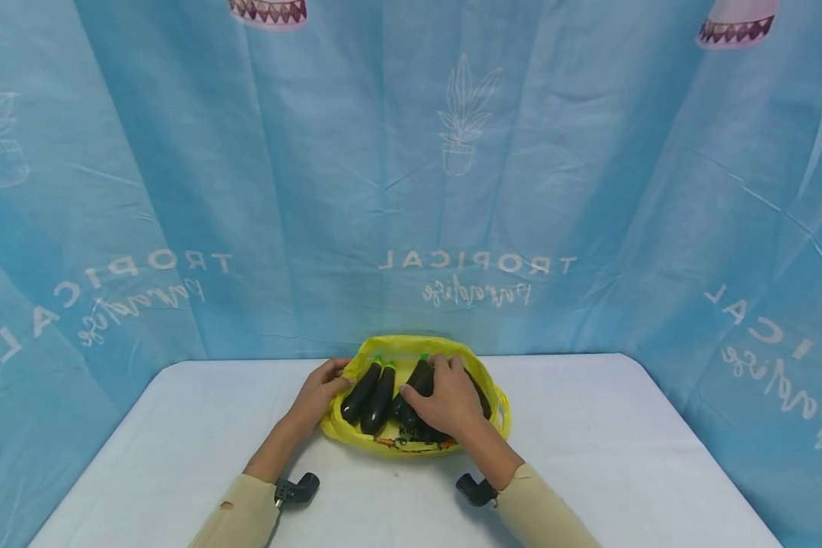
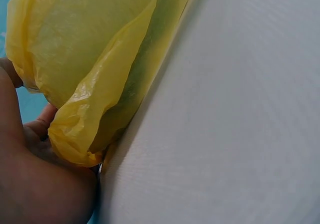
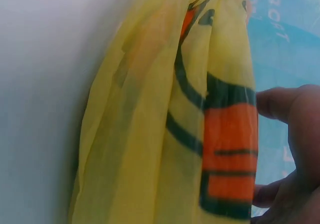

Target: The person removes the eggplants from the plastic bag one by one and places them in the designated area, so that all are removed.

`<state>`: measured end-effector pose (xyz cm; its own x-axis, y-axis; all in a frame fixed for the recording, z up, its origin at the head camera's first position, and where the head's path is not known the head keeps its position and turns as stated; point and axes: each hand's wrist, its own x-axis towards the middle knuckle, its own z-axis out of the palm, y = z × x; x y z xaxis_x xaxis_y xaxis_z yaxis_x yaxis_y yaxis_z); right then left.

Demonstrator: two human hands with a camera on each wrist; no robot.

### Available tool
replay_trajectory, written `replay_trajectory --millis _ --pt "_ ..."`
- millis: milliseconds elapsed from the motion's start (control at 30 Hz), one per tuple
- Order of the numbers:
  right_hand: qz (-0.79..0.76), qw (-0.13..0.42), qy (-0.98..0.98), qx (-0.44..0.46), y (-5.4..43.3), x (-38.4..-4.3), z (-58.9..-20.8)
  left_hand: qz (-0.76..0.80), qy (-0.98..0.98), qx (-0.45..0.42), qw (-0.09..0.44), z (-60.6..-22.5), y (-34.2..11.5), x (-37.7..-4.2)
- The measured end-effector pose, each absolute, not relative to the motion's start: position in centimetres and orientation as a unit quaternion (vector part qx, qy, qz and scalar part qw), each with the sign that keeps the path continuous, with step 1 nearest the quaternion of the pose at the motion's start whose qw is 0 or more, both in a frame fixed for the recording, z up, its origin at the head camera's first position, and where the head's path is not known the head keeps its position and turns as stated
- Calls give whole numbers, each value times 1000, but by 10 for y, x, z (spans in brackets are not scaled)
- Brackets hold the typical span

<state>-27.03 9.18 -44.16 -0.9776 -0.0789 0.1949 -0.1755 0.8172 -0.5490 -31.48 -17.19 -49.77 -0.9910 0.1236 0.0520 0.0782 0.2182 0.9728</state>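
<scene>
A yellow plastic bag (image 1: 411, 344) lies open on the table with several dark, glossy eggplants (image 1: 378, 403) inside, their green stem ends pointing away from me. My left hand (image 1: 320, 394) holds the bag's left rim. In the left wrist view, that hand's thumb and fingers lie about the crumpled edge of the bag (image 2: 95, 99). Over the right part of the bag, my right hand (image 1: 448, 396) reaches in and grips an eggplant (image 1: 421, 377) between thumb and fingers. The bag's printed side (image 3: 150, 134) hides most of this grasp in the right wrist view.
A white-covered table (image 1: 623, 449) extends to both sides of the bag and toward me. Behind it hangs a blue curtain (image 1: 329, 190) with printed lettering, which also closes off both sides. Black wrist cameras (image 1: 297, 489) sit at both wrists, close above the table.
</scene>
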Motion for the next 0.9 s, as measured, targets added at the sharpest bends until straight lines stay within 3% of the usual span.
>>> replay_trajectory --millis 433,900 --pt "274 84 -957 44 83 -270 -447 634 769 70 30 -500 -173 -316" --pt "323 32 -944 57 97 -266 -439 640 765 66 26 -498 -173 -313"
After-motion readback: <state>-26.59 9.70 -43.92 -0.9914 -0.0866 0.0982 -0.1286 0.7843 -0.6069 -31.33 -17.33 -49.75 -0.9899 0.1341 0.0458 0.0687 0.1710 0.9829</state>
